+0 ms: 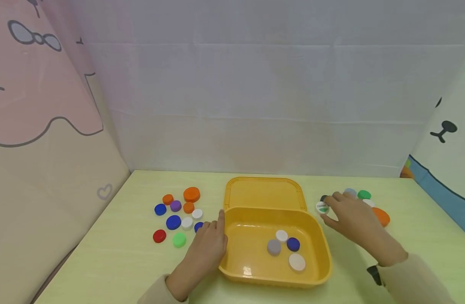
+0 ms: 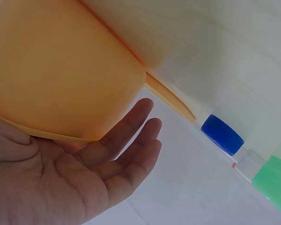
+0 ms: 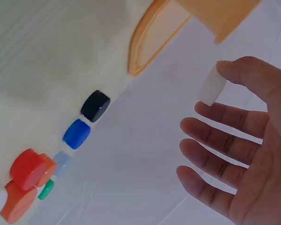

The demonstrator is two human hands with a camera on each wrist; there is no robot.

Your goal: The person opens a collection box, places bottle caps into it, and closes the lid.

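Note:
My right hand [image 1: 352, 217] pinches a white bottle cap [image 1: 322, 207] between thumb and index finger, right of the yellow box. Green print shows on the cap's top. In the right wrist view this white cap [image 3: 212, 86] is seen edge-on, held up, with the other fingers spread apart. My left hand [image 1: 207, 247] rests at the left rim of the yellow box [image 1: 251, 278], index finger stretched along it. Outside the box wall, its other fingers [image 2: 131, 136] are loosely bent. Inside the box lie a grey cap [image 1: 274, 247], a blue cap [image 1: 293, 244] and two white caps [image 1: 297, 262].
The box's yellow lid [image 1: 264, 193] lies flat behind it. Several bottle caps in red, orange, purple, blue, white and light green [image 1: 179, 240] are scattered to the left. Around my right hand are a black cap [image 3: 95, 106], a blue cap [image 3: 77, 134], a green cap [image 1: 364, 194] and orange ones [image 1: 381, 217].

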